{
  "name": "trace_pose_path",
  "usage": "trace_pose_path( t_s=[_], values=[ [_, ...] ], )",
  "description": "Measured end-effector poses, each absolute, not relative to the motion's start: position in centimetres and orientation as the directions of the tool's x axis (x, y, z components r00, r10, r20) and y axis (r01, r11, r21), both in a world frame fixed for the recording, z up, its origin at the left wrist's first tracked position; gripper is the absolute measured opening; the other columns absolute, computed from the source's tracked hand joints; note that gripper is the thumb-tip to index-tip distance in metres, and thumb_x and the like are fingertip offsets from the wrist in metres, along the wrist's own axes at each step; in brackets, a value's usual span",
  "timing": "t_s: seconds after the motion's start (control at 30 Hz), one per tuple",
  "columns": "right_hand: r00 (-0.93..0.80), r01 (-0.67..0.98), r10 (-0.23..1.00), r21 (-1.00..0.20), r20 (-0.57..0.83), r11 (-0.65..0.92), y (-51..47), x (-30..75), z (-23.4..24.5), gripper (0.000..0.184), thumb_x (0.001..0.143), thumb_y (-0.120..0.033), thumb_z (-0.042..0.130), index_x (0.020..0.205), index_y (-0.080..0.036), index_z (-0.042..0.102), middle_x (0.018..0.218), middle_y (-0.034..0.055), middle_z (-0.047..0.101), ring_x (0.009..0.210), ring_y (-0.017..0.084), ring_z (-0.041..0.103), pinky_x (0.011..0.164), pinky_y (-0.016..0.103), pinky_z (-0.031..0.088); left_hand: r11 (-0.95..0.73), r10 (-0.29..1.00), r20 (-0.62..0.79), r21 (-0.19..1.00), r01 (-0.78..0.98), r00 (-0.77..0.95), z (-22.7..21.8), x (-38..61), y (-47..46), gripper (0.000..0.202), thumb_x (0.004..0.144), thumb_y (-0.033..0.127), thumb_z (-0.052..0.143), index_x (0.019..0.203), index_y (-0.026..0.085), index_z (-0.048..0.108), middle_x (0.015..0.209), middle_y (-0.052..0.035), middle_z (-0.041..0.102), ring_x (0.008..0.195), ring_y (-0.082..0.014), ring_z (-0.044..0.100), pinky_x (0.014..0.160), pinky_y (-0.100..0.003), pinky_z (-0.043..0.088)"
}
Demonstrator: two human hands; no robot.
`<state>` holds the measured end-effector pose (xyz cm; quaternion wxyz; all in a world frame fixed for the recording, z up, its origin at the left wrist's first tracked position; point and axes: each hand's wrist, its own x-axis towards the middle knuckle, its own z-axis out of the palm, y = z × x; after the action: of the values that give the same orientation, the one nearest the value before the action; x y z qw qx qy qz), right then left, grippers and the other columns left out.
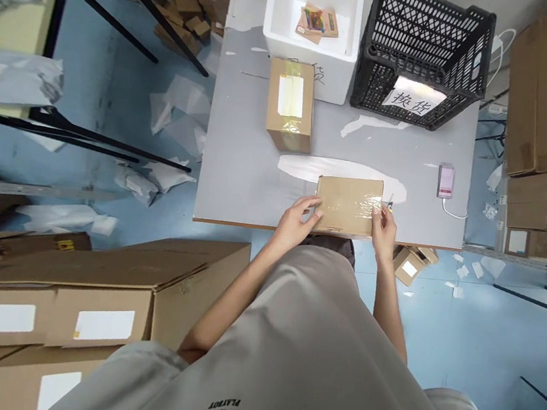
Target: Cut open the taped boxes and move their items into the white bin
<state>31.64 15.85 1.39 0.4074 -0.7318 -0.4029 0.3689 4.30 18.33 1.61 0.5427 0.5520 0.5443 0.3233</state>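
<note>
A flat cardboard box (347, 204) with shiny clear tape lies at the front edge of the grey table, between my two hands. My left hand (297, 221) grips its left side, thumb on top near the lower corner. On the right side, my right hand (383, 231) holds the box with the thumb on its upper face. Just beyond my right fingers, a small cutter-like tool (390, 203) is partly hidden. Farther back on the table stands a taped cardboard box (291, 103) with a pale label.
A white bin (333, 82) holding small colourful packs and a black plastic crate (423, 63) stand at the table's back. A phone (446, 182) on a white cable lies to the right. Large cartons (107, 277) stack at lower left; a metal-framed rack (55, 22) stands left.
</note>
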Motion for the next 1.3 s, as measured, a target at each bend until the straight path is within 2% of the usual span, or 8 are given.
trace_pose_path(
  t_s=[0.23, 0.37, 0.47, 0.53, 0.67, 0.83, 1.07, 1.3],
  values=[
    [0.295, 0.222, 0.917, -0.915, -0.267, -0.338, 15.6, 31.8, 0.9, 0.076, 0.102, -0.083, 0.061, 0.145, -0.024, 0.080, 0.161, 0.0148, 0.072, 0.155, 0.034, 0.063, 0.131, 0.055, 0.051, 0.202, 0.960, -0.260, 0.900, 0.387, 0.103, -0.2, 1.1, 18.2, 0.043, 0.107, 0.051, 0.067, 0.138, 0.023, 0.080, 0.160, -0.0139, 0.070, 0.151, -0.0349, 0.065, 0.127, -0.049, 0.052],
    [0.424, 0.254, 0.843, -0.851, -0.329, -0.460, 15.8, 33.9, -2.3, 0.088, 0.089, -0.084, 0.075, 0.147, -0.018, 0.076, 0.165, 0.0229, 0.067, 0.156, 0.040, 0.062, 0.130, 0.061, 0.050, 0.318, 0.941, -0.338, 0.880, 0.353, -0.004, -2.0, -1.1, 17.8, 0.052, 0.109, 0.058, 0.062, 0.140, 0.021, 0.078, 0.161, -0.0160, 0.070, 0.154, -0.0354, 0.062, 0.133, -0.050, 0.046],
    [0.429, 0.245, 0.769, -0.759, -0.473, -0.604, 15.9, 34.2, -4.8, 0.093, 0.077, -0.080, 0.086, 0.141, -0.013, 0.077, 0.153, 0.0292, 0.074, 0.142, 0.043, 0.072, 0.123, 0.066, 0.054, 0.378, 0.926, -0.367, 0.892, 0.249, -0.092, -2.7, -2.4, 17.6, 0.054, 0.109, 0.060, 0.061, 0.141, 0.020, 0.076, 0.157, -0.0159, 0.073, 0.150, -0.0337, 0.065, 0.130, -0.046, 0.049],
    [0.301, 0.210, 0.781, -0.761, -0.547, -0.614, 15.9, 33.4, -5.7, 0.090, 0.076, -0.078, 0.087, 0.139, -0.013, 0.079, 0.137, 0.0250, 0.083, 0.127, 0.039, 0.080, 0.118, 0.064, 0.058, 0.413, 0.909, -0.390, 0.892, 0.181, -0.149, -3.1, -3.1, 17.8, 0.051, 0.107, 0.059, 0.063, 0.138, 0.020, 0.077, 0.153, -0.0151, 0.076, 0.147, -0.0332, 0.067, 0.127, -0.044, 0.051],
    [0.074, 0.169, 0.880, -0.864, -0.469, -0.475, 15.9, 30.3, -6.0, 0.079, 0.081, -0.076, 0.083, 0.135, -0.018, 0.083, 0.135, 0.0153, 0.085, 0.121, 0.033, 0.082, 0.117, 0.058, 0.061, 0.511, 0.842, -0.477, 0.855, 0.090, -0.252, -4.6, -4.0, 18.5, 0.042, 0.103, 0.052, 0.066, 0.127, 0.019, 0.079, 0.143, -0.0126, 0.080, 0.139, -0.0321, 0.070, 0.122, -0.041, 0.054],
    [0.100, 0.218, 0.871, -0.844, -0.480, -0.490, 17.1, 28.3, -5.9, 0.078, 0.074, -0.080, 0.086, 0.124, -0.020, 0.086, 0.126, 0.0154, 0.088, 0.117, 0.035, 0.083, 0.115, 0.058, 0.063, 0.622, 0.747, -0.573, 0.782, 0.048, -0.336, -7.3, -5.1, 19.4, 0.035, 0.098, 0.047, 0.064, 0.112, 0.019, 0.079, 0.131, -0.0117, 0.083, 0.134, -0.0330, 0.071, 0.120, -0.042, 0.055],
    [0.206, 0.258, 0.876, -0.839, -0.437, -0.479, 19.5, 29.5, -5.0, 0.086, 0.077, -0.082, 0.085, 0.132, -0.016, 0.082, 0.147, 0.0264, 0.078, 0.128, 0.039, 0.081, 0.115, 0.061, 0.063, 0.504, 0.804, -0.435, 0.860, 0.077, -0.407, -8.0, -6.4, 25.9, 0.070, 0.092, 0.048, 0.085, 0.153, 0.018, 0.067, 0.172, -0.0238, 0.057, 0.161, -0.0390, 0.057, 0.135, -0.050, 0.044],
    [0.096, 0.244, 0.945, -0.913, -0.313, -0.327, 29.9, 25.9, -5.0, 0.100, 0.080, -0.092, 0.079, 0.147, -0.017, 0.076, 0.160, 0.0245, 0.071, 0.140, 0.039, 0.076, 0.123, 0.058, 0.058, 0.437, 0.849, -0.385, 0.897, 0.072, -0.361, -7.3, -5.7, 39.4, 0.079, 0.085, 0.033, 0.092, 0.156, 0.012, 0.064, 0.171, -0.0279, 0.058, 0.164, -0.0385, 0.053, 0.138, -0.050, 0.040]
  ],
)
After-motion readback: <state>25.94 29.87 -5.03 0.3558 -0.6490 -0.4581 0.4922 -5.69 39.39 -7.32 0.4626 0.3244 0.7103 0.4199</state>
